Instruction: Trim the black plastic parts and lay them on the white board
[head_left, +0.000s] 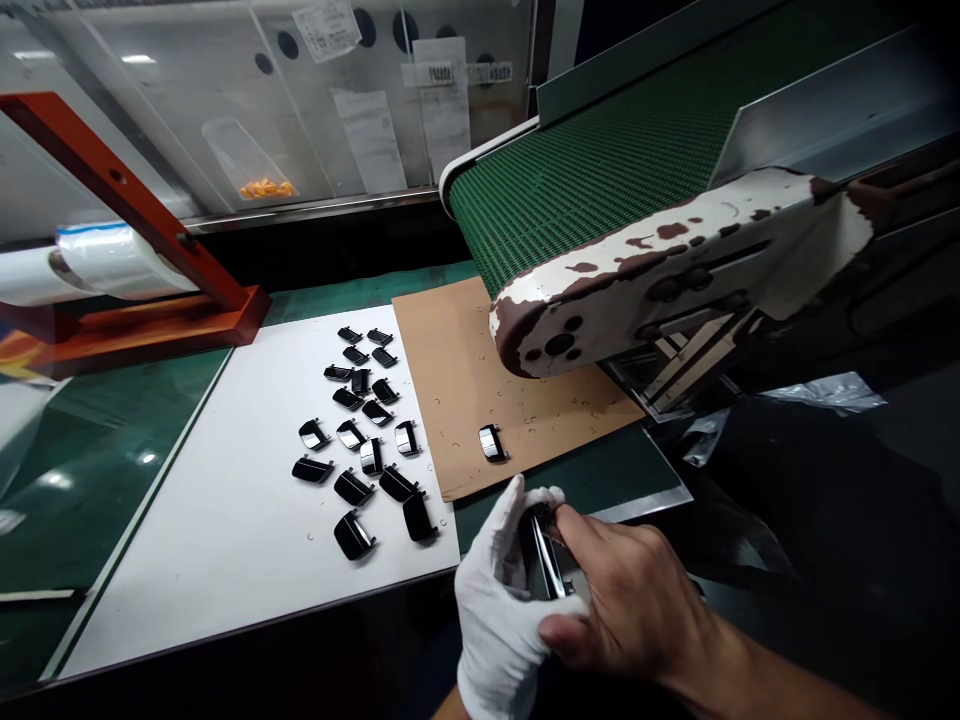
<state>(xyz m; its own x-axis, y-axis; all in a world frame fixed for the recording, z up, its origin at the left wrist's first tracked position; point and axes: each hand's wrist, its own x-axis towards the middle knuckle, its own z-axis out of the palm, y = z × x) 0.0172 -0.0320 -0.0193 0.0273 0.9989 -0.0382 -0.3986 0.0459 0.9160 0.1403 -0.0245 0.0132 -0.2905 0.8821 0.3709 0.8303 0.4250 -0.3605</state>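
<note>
Left hand [487, 610], in a white glove, is closed around a glossy black part [546, 560], palm side cupping it from the left; right hand [637, 590], bare, grips the same part from the right, fingers at its upper end and thumb low, near the gloved palm. Part is held tilted between the two hands, in front of the near table edge; a bright reflection runs along its length, and its far face is hidden. Just beyond the left fingertips, a single black piece [490, 443] lies on a brown cardboard sheet [457, 380], apart from the others. Small dark curled bits [531, 420] are scattered on the same cardboard, ahead of the hands; their material cannot be told. To the left of the left hand, and farther out, a loose group of similar black pieces [353, 487] lies on a white sheet [240, 500], some touching or nearly so, orientations mixed. Green tabletop [172, 430] shows past the sheet's left side. Well beyond, far left of the hands: a red-orange stand [135, 190] carrying a roll of clear film [120, 262]. Ahead and to the right of the hands, a green conveyor belt [600, 170] ends above the cardboard; its side frame [637, 260] has chipped white paint.
</note>
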